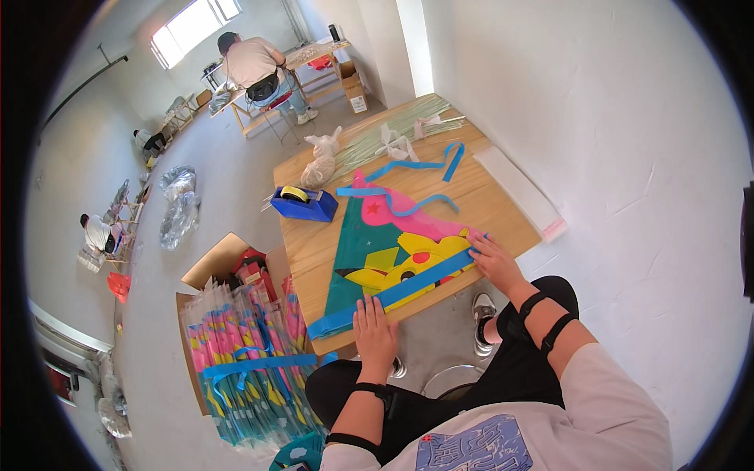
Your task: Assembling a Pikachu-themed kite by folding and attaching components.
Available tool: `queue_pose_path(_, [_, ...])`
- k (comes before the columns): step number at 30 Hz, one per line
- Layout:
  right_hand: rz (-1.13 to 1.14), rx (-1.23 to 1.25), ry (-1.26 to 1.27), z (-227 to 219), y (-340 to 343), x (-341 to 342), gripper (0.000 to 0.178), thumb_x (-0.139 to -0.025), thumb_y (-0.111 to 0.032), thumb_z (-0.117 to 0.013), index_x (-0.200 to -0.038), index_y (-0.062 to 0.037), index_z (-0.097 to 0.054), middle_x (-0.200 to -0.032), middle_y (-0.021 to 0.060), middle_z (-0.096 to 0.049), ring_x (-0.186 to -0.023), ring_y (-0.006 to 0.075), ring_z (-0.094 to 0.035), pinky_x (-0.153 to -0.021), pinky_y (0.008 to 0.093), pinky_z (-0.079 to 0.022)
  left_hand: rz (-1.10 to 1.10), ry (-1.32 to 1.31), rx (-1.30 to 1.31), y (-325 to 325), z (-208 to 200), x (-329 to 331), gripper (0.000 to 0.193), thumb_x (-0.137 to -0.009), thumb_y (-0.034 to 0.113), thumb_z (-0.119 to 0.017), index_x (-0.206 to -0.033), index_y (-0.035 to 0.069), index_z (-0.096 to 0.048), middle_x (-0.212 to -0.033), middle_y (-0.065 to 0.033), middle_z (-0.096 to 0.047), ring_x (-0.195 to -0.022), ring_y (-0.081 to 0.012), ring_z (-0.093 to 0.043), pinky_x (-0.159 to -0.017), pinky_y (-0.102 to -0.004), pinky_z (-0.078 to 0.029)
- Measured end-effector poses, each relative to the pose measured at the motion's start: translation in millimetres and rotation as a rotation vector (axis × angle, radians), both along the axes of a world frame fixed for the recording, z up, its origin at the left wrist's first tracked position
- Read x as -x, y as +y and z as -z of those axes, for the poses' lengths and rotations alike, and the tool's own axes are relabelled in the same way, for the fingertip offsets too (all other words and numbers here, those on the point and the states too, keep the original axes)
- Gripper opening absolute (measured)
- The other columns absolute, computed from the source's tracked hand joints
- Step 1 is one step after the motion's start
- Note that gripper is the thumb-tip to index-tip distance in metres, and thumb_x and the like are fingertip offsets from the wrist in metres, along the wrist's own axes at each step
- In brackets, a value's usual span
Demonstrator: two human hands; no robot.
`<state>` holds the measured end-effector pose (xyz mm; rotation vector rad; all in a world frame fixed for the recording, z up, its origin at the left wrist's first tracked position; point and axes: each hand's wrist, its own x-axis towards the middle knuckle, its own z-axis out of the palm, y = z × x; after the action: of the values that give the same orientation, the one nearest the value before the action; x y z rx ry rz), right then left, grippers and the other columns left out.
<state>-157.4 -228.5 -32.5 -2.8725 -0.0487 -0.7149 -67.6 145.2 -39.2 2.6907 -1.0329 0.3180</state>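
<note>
On the wooden table lies a thin triangular kite in teal and pink, with a yellow cartoon figure on it. A flat blue strip runs along its near edge, from the table's front left corner up to the right. My left hand rests on the strip near its left part, fingers stretched out flat. Toward the strip's right end, my right hand lays its extended fingers on the strip and the kite's corner. Two loose blue ribbons curl over and beyond the kite's pink part.
A blue tape dispenser sits at the table's left edge, near a tied plastic bag and thin pale rods. Left of the table, a cardboard box holds several packed kites. Another person sits at a far table.
</note>
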Motion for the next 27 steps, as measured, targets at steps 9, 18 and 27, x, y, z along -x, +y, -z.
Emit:
queue_pose_path(9, [0.109,-0.628,0.058,-1.7,2.1,0.2,0.028,-0.097,-0.009,-0.07,-0.122,0.0032,-0.073,-0.146,0.0149,-0.064,-0.133,0.033,-0.062,-0.114,0.0443,-0.048,-0.02,0.017,-0.012,5.8,-0.9,0.4,0.076,-0.103,0.039,-0.058,-0.162,-0.003,-0.035,-0.17,-0.0226,-0.033,-0.158,-0.0423,-0.03,-0.129,-0.0537,-0.023])
queue_pose_path(18, [0.377,-1.809,-0.239,23.2,-52.3,-23.0,0.023,-0.108,-0.014,-0.062,-0.121,0.0003,-0.075,-0.123,0.0013,-0.073,-0.101,0.0083,-0.069,-0.091,0.0252,-0.056,0.001,0.018,0.008,-0.4,-3.5,1.8,0.075,-0.103,0.038,-0.059,-0.161,-0.004,-0.036,-0.17,-0.023,-0.034,-0.158,-0.0428,-0.03,-0.128,-0.0539,-0.023])
queue_pose_path(27, [0.306,-0.353,0.045,-5.7,-29.9,7.0,0.034,-0.097,-0.003,-0.061,-0.129,0.0052,-0.067,-0.141,0.0191,-0.065,-0.129,0.0356,-0.064,-0.109,0.0441,-0.052,-0.017,0.017,-0.003,6.2,-4.1,1.3,0.074,-0.103,0.036,-0.06,-0.16,-0.004,-0.037,-0.169,-0.0235,-0.035,-0.157,-0.0432,-0.031,-0.128,-0.0542,-0.023])
